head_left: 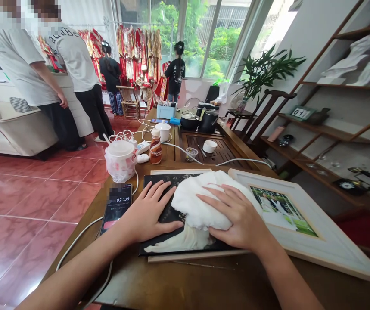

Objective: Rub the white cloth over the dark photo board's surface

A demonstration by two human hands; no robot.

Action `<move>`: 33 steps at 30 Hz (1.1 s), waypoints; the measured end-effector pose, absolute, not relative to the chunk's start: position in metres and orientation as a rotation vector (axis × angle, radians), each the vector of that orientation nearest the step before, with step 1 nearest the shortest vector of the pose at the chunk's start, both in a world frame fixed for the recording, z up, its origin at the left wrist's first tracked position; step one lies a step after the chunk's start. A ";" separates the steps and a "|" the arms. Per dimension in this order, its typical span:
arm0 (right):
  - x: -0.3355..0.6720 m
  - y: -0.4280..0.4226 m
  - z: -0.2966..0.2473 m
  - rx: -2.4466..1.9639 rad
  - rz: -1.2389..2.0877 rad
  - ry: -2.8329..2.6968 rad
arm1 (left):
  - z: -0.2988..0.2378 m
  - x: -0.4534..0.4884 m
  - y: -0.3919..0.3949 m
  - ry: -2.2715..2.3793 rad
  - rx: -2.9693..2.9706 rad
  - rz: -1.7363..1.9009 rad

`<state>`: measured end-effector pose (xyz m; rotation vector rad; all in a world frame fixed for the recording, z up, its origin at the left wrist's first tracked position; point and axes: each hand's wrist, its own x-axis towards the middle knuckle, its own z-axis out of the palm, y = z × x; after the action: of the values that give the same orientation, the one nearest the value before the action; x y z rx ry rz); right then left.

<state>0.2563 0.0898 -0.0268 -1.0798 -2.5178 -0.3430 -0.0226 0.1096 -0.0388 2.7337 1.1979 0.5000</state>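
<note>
My left hand (154, 211) lies flat with fingers spread on a black board (168, 215) on the wooden table. My right hand (239, 215) rests over a thick white fluffy wad (191, 196), its fingers spread across the top. The wad looks like cotton padding, though its exact kind is unclear. Below it, a pale, smooth patch (185, 241) covers part of the board's near side. A light wooden edge shows under the board. Right of my right hand lies a white picture frame (304, 198) holding a photo (284, 211) of two people outdoors.
Left of the board are a phone (116, 209) with a timer and a bagged white cup (120, 157). A brown-labelled bottle (155, 147), lidded white pot (163, 130), white bowl (209, 147) and black kettle (208, 121) stand farther back. White cables cross the table (133, 275). Several people stand beyond.
</note>
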 end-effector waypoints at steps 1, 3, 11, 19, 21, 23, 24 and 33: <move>0.256 0.090 -0.027 -1.072 -0.349 -2.519 | -0.039 -0.023 0.110 1.195 2.733 0.501; 0.251 0.088 -0.027 -1.029 -0.347 -2.535 | -0.039 -0.023 0.110 1.192 2.737 0.493; 0.248 0.086 -0.027 -1.006 -0.325 -2.570 | -0.038 -0.022 0.111 1.195 2.758 0.423; 0.248 0.086 -0.027 -0.952 -0.361 -2.559 | -0.039 -0.023 0.111 1.202 2.761 0.413; 0.246 0.085 -0.026 -0.929 -0.343 -2.576 | -0.039 -0.024 0.111 1.195 2.765 0.401; 0.249 0.086 -0.026 -0.949 -0.358 -2.567 | -0.039 -0.023 0.111 1.200 2.756 0.420; 0.252 0.087 -0.026 -0.969 -0.374 -2.556 | -0.039 -0.023 0.111 1.204 2.749 0.437; 0.246 0.085 -0.027 -0.928 -0.358 -2.553 | -0.040 -0.023 0.111 1.184 2.767 0.415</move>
<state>0.2455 0.0851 -0.0268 -0.9281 -2.5531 -0.3581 -0.0234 0.1110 -0.0402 2.7671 1.1839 0.4145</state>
